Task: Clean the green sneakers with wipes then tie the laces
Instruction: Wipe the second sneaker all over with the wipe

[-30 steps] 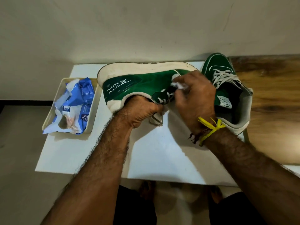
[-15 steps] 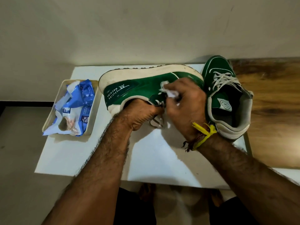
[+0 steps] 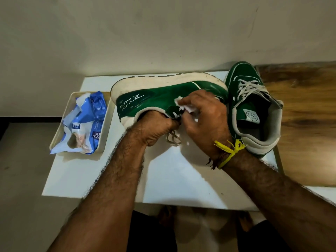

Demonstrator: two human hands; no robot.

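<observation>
A green sneaker [image 3: 156,99] with a white sole lies tipped on its side on the white table [image 3: 181,179], sole facing away from me. My left hand [image 3: 154,128] is pushed into its opening and grips it; loose laces [image 3: 172,138] hang below. My right hand [image 3: 203,120] presses a crumpled white wipe [image 3: 187,107] against the sneaker's green side near the eyelets. The second green sneaker [image 3: 254,110] stands upright to the right, its white laces loosely threaded.
A beige tray [image 3: 60,131] at the table's left edge holds a blue and white wipes pack [image 3: 85,122]. A wooden surface [image 3: 305,115] adjoins the table on the right. A wall stands just behind. A yellow thread is tied round my right wrist.
My right hand has slid the wipe leftward along the sneaker's side, from near the toe towards the middle. My left hand keeps its hold inside the sneaker.
</observation>
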